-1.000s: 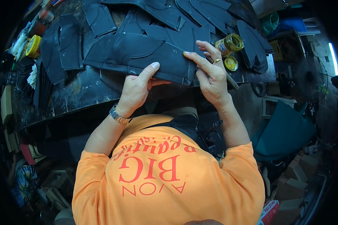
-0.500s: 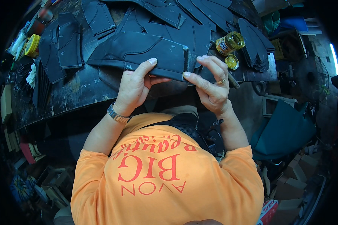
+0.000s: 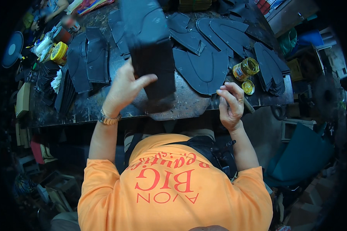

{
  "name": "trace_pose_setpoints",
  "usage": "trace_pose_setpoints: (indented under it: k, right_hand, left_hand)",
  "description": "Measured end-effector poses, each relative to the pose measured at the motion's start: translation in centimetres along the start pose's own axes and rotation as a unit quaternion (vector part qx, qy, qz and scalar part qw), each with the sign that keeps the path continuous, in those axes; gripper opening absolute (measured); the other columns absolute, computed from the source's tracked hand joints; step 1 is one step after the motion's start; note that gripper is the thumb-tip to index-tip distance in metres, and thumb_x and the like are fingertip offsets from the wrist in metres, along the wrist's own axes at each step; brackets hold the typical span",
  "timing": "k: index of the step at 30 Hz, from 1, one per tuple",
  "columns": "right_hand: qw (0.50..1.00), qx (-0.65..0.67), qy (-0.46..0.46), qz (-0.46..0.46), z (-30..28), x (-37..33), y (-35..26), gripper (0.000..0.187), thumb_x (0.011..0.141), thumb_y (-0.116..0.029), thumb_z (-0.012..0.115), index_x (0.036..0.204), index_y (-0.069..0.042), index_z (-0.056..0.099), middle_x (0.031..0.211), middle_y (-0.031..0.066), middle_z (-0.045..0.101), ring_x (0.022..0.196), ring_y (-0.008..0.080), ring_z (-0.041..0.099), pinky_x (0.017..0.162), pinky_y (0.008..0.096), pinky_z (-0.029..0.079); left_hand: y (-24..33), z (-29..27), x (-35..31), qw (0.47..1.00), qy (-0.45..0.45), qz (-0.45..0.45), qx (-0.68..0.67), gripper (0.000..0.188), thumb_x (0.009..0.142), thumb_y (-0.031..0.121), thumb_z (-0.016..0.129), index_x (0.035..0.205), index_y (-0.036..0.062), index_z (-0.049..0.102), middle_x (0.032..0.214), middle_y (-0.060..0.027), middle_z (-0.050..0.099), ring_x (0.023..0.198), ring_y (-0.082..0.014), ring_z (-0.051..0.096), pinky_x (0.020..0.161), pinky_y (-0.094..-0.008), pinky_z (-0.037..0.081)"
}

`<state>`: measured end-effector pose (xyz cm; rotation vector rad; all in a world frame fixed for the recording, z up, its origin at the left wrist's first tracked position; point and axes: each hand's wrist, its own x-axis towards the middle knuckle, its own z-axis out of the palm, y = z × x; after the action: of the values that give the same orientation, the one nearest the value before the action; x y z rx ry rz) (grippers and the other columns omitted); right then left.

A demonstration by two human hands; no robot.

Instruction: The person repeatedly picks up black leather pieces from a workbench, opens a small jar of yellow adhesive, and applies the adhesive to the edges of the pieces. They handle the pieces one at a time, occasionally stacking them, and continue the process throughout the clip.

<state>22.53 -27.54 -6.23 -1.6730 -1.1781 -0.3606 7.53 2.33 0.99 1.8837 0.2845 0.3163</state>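
My left hand [image 3: 127,90] grips a black boot upper [image 3: 148,27] by its lower part, with the thumb across the front. The upper stands lengthwise over the table and is blurred by motion. My right hand [image 3: 232,106] is at the table's front edge, its fingers loosely bent and apart, holding nothing. Just beyond it are an uncapped glass jar [image 3: 241,72] of yellowish stuff, tipped to one side, and a round lid [image 3: 248,87] with yellow residue. A wide black upper piece [image 3: 202,69] with a stitched curve lies flat between my hands.
More black cut pieces lie on the dark worn table [image 3: 85,111], stacked at right [image 3: 270,69] and left [image 3: 79,61]. A yellow tub [image 3: 59,53] stands far left. Another person's arm [image 3: 58,11] shows at the upper left. A green cloth [image 3: 297,154] hangs at right.
My left hand has swung the boot upper from lying crosswise to lengthwise and moved it left. My right hand has let go of its end and drawn away to the right.
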Motion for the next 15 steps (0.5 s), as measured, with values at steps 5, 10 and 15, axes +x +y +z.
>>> trace_pose_setpoints:
  k: [5, 10, 15]
  right_hand:
    - [0.999, 0.017, 0.031, 0.029, 1.8, -1.3, 2.2, 0.055, 0.076, 0.015, 0.058, 0.128, -0.004, 0.058, 0.128, 0.0164, 0.051, 0.097, 0.0229, 0.061, 0.087, 0.0326, 0.053]
    - [0.999, 0.013, 0.027, 0.037, 2.3, -1.6, 2.6, 0.062, 0.076, 0.015, 0.058, 0.135, -0.002, 0.051, 0.129, 0.0172, 0.05, 0.096, 0.0216, 0.061, 0.086, 0.0328, 0.053]
    - [0.999, -0.008, 0.012, 0.032, 2.3, -1.6, 2.5, 0.064, 0.076, 0.014, 0.059, 0.136, -0.002, 0.05, 0.13, 0.0177, 0.05, 0.095, 0.0226, 0.061, 0.086, 0.0337, 0.053]
  left_hand:
    - [-0.3, -3.1, 5.3, 0.998, -0.051, 0.039, 0.0, 0.062, 0.088, 0.013, 0.077, 0.138, -0.005, 0.047, 0.118, -0.0122, 0.066, 0.104, -0.0154, 0.065, 0.089, -0.0289, 0.056]
    - [-1.6, -3.5, 10.4, 0.998, -0.048, -0.005, 0.045, 0.092, 0.087, 0.025, 0.08, 0.152, -0.0116, 0.025, 0.119, -0.0186, 0.065, 0.105, -0.0192, 0.067, 0.091, -0.028, 0.055]
    - [-4.1, 0.0, 11.5, 0.995, 0.048, -0.015, -0.088, 0.098, 0.088, 0.021, 0.079, 0.154, -0.0119, 0.015, 0.107, -0.0175, 0.068, 0.096, -0.0167, 0.069, 0.078, -0.0235, 0.056]
